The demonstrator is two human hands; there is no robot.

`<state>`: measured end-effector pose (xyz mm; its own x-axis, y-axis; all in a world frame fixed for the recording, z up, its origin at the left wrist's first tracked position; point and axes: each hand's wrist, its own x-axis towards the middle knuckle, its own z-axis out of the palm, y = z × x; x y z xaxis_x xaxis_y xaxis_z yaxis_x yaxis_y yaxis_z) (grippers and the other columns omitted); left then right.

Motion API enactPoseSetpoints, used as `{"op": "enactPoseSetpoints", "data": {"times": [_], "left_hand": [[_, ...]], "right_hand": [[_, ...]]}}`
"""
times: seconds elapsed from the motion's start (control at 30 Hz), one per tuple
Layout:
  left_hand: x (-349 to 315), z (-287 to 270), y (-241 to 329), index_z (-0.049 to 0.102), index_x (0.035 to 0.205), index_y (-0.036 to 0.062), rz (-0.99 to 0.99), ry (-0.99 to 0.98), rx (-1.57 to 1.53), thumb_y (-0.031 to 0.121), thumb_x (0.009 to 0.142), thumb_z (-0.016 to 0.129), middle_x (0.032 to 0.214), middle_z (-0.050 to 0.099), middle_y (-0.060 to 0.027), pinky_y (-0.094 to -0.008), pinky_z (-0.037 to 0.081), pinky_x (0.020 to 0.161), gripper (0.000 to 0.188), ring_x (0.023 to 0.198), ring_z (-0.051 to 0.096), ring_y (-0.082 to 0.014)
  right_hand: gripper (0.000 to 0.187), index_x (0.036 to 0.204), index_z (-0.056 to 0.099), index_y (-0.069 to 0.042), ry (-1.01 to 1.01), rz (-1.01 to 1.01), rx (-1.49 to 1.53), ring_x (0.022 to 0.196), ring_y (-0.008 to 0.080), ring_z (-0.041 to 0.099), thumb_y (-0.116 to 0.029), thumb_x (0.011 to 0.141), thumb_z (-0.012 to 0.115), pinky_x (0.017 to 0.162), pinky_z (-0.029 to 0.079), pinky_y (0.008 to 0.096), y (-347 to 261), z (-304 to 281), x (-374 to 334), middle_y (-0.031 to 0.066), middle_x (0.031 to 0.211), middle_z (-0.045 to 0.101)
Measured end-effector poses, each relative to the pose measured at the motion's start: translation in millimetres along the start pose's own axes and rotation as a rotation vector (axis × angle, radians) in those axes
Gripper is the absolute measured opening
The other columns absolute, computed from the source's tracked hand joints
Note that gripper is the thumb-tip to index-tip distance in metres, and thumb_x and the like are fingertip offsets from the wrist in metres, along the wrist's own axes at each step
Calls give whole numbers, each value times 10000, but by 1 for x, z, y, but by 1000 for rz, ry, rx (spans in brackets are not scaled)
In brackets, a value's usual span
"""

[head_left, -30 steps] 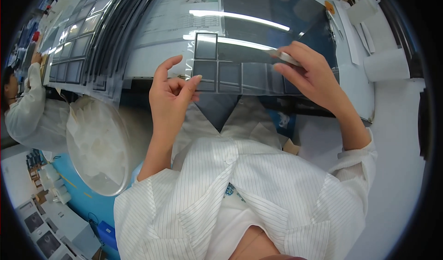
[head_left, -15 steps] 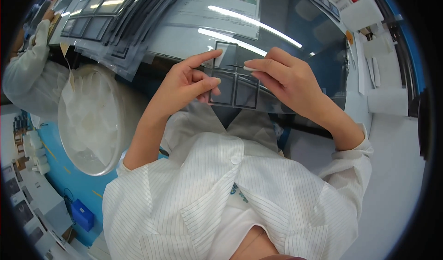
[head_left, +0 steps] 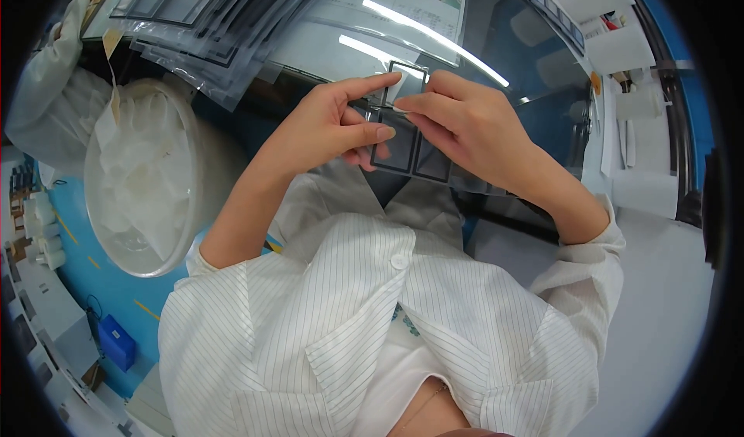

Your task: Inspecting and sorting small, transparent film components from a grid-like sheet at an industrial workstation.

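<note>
Over the near edge of the table lies a clear sheet [head_left: 394, 146] with several black-framed rectangular panels. My left hand [head_left: 322, 123] holds its left side between the thumb and the fingers behind it, while its index finger stretches to the upper panel. My right hand [head_left: 473, 123] pinches a thin, dark pointed tool [head_left: 381, 108] with a white grip; its exact kind is hard to make out. The tool lies across the sheet below the upper panel, its tip pointing toward my left hand. My right fingers cover part of the sheet's right side.
A pile of similar framed sheets [head_left: 194, 53] sits on the glass-topped table [head_left: 535, 88] at far left. Below it stands a round bin [head_left: 209, 154] filled with whitish film. Another person's sleeve [head_left: 58, 69] shows at the left edge. A blue box [head_left: 117, 344] is at lower left.
My right hand has moved left across the sheet with the tool, closer to my left hand. Both hands and the sheet sit slightly further right in view, and the view itself has shifted.
</note>
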<state>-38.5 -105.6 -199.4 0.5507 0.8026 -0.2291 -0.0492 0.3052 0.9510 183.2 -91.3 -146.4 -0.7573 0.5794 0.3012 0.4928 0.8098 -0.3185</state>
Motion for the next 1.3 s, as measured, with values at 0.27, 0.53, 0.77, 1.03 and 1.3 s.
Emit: {"op": "enactPoseSetpoints", "data": {"times": [0.27,0.53,0.77,1.03,1.3], "left_hand": [[3,-3,4,407,1444,72,-2,-8,28,59,857,671,750,707,-83,-189,484,537,643,592,647,-88],[-2,4,8,400,1449,77,-54,17,36,66,857,675,766,712,-93,-194,494,544,653,608,666,-102],[1,2,7,392,1454,78,-39,-2,36,57,848,675,762,710,-97,-192,497,540,669,601,663,-106],[-2,5,9,402,1457,125,-64,31,32,50,828,682,713,698,-106,-172,480,499,693,532,627,-77],[3,11,11,347,1483,120,-105,33,123,37,838,661,723,697,-106,-184,486,508,722,526,617,-84]], "right_hand": [[153,951,688,-42,-182,29,-48,670,258,608,-47,799,680,589,470,347,-5,-9,24,81,789,577],[122,913,685,-29,-209,38,-51,694,270,608,-48,794,674,602,471,357,-8,-8,25,90,776,580],[108,888,696,-49,-242,72,-86,676,270,587,-55,782,677,603,460,364,-3,-23,19,81,756,568],[122,887,717,-51,-297,177,-72,666,245,576,-52,766,703,583,440,347,5,-58,-18,74,719,568],[83,884,718,-60,-274,174,-128,683,235,584,-67,809,682,609,446,332,23,-72,-41,65,740,584]]}}
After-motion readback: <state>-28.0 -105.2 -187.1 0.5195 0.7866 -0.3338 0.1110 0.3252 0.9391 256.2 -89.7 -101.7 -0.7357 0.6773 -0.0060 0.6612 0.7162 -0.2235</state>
